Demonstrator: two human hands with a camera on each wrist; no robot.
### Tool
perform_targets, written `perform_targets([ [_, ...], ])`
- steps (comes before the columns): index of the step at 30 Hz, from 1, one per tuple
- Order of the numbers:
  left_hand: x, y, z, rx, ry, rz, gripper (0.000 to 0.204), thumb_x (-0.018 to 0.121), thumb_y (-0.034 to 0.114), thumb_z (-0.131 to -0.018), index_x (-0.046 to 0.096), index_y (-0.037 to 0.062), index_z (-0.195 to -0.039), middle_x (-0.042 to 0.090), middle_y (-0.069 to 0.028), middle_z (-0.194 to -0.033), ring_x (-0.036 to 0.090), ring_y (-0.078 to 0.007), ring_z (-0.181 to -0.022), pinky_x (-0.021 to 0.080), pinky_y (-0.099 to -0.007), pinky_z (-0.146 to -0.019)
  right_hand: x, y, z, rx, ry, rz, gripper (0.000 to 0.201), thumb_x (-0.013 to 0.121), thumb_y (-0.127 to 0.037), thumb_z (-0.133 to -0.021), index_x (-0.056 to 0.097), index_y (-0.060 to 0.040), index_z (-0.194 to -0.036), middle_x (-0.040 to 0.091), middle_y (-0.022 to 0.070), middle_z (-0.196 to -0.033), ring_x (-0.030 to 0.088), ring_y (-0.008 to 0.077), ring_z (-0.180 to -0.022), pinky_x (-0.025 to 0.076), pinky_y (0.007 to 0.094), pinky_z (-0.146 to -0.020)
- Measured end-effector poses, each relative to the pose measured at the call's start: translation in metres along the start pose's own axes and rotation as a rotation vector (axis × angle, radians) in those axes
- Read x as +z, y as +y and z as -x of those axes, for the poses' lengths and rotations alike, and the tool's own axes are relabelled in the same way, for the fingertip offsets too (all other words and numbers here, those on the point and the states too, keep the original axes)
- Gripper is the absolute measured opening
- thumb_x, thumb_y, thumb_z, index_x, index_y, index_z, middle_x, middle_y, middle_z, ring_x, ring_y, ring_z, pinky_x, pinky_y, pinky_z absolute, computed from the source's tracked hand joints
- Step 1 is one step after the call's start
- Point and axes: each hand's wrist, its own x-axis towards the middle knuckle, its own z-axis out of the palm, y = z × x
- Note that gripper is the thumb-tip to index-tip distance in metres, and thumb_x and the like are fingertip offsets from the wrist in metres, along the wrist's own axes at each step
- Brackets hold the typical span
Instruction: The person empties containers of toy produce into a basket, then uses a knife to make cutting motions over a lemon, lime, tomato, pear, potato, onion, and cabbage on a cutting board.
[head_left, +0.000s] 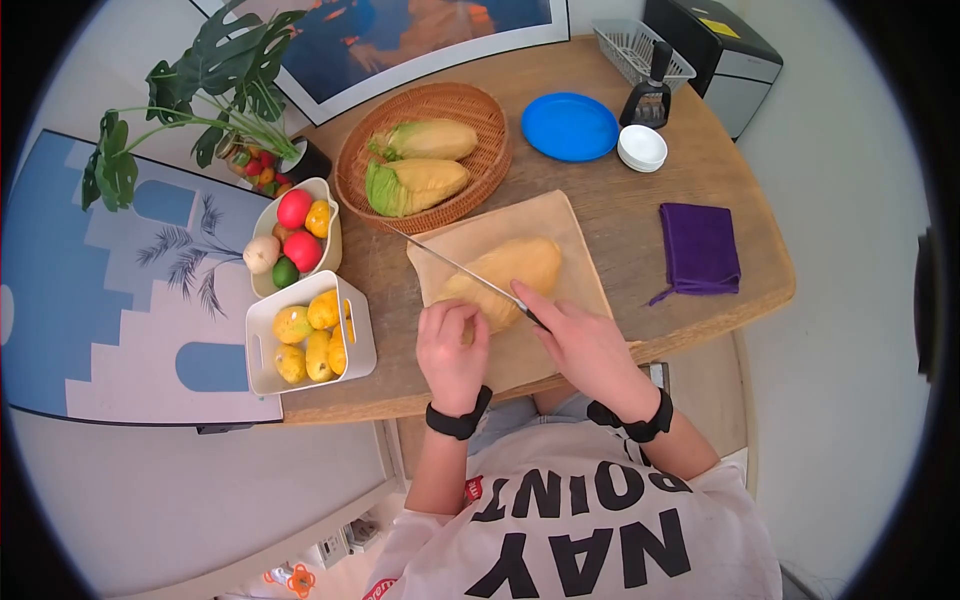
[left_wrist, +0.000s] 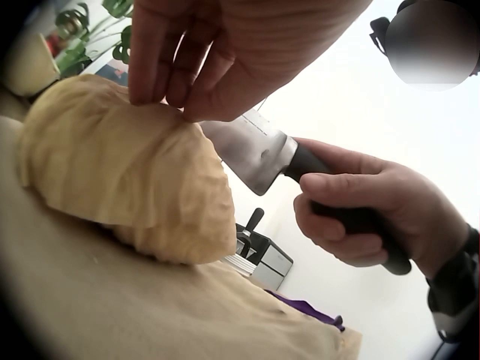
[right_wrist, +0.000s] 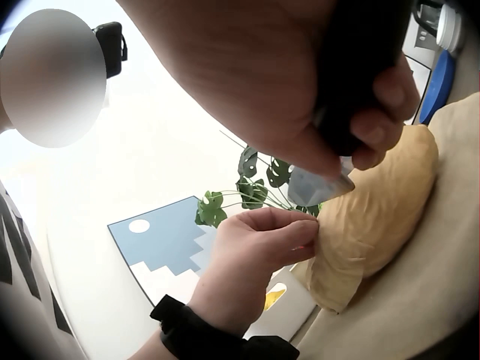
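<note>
A large pale-yellow napa cabbage (head_left: 525, 265) with a wrinkled surface lies on a tan cutting mat (head_left: 578, 240) at the table's front. My left hand (head_left: 450, 355) is at its near left end, bent fingers and thumb gripping the surface from above. The right hand (head_left: 590, 355) grips the black handle of a kitchen knife (left_wrist: 251, 154), forefinger stretched toward the blade. The long blade slants to the upper left across the cabbage in the head view. In the left wrist view it stands just behind the left fingertips; part of it is hidden there.
Two more napa cabbages (head_left: 430, 138) lie in a round wicker basket (head_left: 500, 165). Left are a white bin (head_left: 262, 375) of yellow fruit and another bin (head_left: 335, 235) of mixed produce. A blue plate (head_left: 570, 127), white bowl (head_left: 642, 148) and purple cloth (head_left: 700, 250) stand right.
</note>
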Motion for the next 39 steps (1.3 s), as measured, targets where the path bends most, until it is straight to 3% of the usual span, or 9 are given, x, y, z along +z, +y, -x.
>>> perform_targets([
  [6, -0.001, -0.002, 0.002, -0.028, 0.002, 0.026, 0.016, 0.076, -0.007, -0.074, 0.068, 0.0014, -0.084, 0.068, -0.0115, -0.092, 0.066, -0.0296, -0.086, 0.054, -0.0375, -0.076, -0.015, -0.014, 0.000, -0.028, 0.002, 0.002, 0.064, 0.065, -0.017, -0.094, 0.045, -0.0254, -0.154, 0.061, 0.0091, -0.079, 0.064, 0.0307, -0.062, 0.052, 0.0414, -0.055],
  [12, -0.003, -0.005, 0.005, -0.049, -0.007, 0.050, 0.015, 0.074, -0.008, -0.074, 0.066, 0.0010, -0.083, 0.068, -0.0120, -0.092, 0.067, -0.0301, -0.086, 0.055, -0.0376, -0.077, -0.019, -0.015, 0.001, 0.037, -0.151, 0.063, 0.069, 0.067, -0.015, -0.094, 0.042, -0.0273, -0.157, 0.061, 0.0105, -0.081, 0.065, 0.0314, -0.070, 0.053, 0.0426, -0.059],
  [15, -0.002, -0.003, 0.004, -0.041, 0.001, 0.045, 0.014, 0.073, -0.009, -0.074, 0.065, 0.0005, -0.081, 0.068, -0.0121, -0.090, 0.067, -0.0300, -0.084, 0.055, -0.0372, -0.076, -0.018, -0.015, 0.002, 0.000, -0.064, -0.005, 0.068, 0.067, -0.016, -0.094, 0.042, -0.0281, -0.157, 0.061, 0.0108, -0.082, 0.065, 0.0315, -0.071, 0.053, 0.0435, -0.060],
  [18, -0.003, -0.009, 0.007, -0.041, -0.046, 0.021, 0.016, 0.075, -0.002, -0.075, 0.066, 0.0015, -0.088, 0.067, -0.0141, -0.097, 0.064, -0.0343, -0.092, 0.054, -0.0404, -0.080, -0.006, -0.002, 0.003, 0.020, -0.111, -0.002, 0.067, 0.066, -0.016, -0.094, 0.043, -0.0289, -0.156, 0.063, 0.0121, -0.085, 0.067, 0.0323, -0.073, 0.054, 0.0445, -0.062],
  [24, -0.012, 0.030, -0.018, 0.049, -0.245, -0.276, 0.065, 0.084, 0.017, -0.070, 0.060, 0.0104, -0.131, 0.054, -0.0158, -0.135, 0.050, -0.0398, -0.124, 0.044, -0.0486, -0.101, -0.017, 0.007, 0.003, 0.097, 0.084, -0.197, 0.062, 0.061, -0.014, -0.097, 0.042, -0.0242, -0.155, 0.069, 0.0138, -0.101, 0.068, 0.0374, -0.084, 0.056, 0.0465, -0.070],
  [27, 0.005, 0.025, -0.026, 0.104, -0.415, -0.353, 0.081, 0.085, 0.017, -0.066, 0.056, 0.0132, -0.141, 0.050, -0.0159, -0.141, 0.048, -0.0408, -0.127, 0.042, -0.0505, -0.106, -0.025, 0.021, 0.001, 0.164, 0.092, -0.145, 0.063, 0.063, -0.012, -0.096, 0.042, -0.0237, -0.155, 0.069, 0.0151, -0.104, 0.069, 0.0381, -0.086, 0.056, 0.0469, -0.072],
  [30, 0.003, 0.013, -0.042, 0.084, -0.627, -0.236, 0.082, 0.083, 0.013, -0.064, 0.056, 0.0152, -0.142, 0.050, -0.0170, -0.143, 0.047, -0.0425, -0.130, 0.040, -0.0506, -0.110, -0.033, 0.032, 0.007, 0.168, 0.133, -0.124, 0.065, 0.064, -0.011, -0.095, 0.042, -0.0232, -0.155, 0.069, 0.0160, -0.104, 0.068, 0.0379, -0.087, 0.056, 0.0473, -0.072],
  [33, -0.008, -0.003, -0.051, 0.206, -0.695, -0.169, 0.081, 0.081, 0.010, -0.064, 0.057, 0.0158, -0.141, 0.049, -0.0174, -0.145, 0.046, -0.0428, -0.132, 0.039, -0.0507, -0.111, -0.046, 0.032, 0.008, 0.147, 0.265, -0.136, 0.063, 0.063, -0.012, -0.095, 0.043, -0.0225, -0.154, 0.069, 0.0162, -0.102, 0.068, 0.0381, -0.087, 0.056, 0.0479, -0.072],
  [39, -0.009, 0.004, -0.044, 0.141, -0.591, -0.197, 0.075, 0.077, 0.002, -0.066, 0.060, 0.0154, -0.138, 0.051, -0.0173, -0.139, 0.046, -0.0407, -0.130, 0.040, -0.0517, -0.109, -0.030, 0.053, 0.012, 0.295, -0.098, -0.041, 0.057, 0.063, -0.013, -0.096, 0.047, -0.0203, -0.150, 0.071, 0.0174, -0.101, 0.069, 0.0387, -0.090, 0.055, 0.0488, -0.075],
])
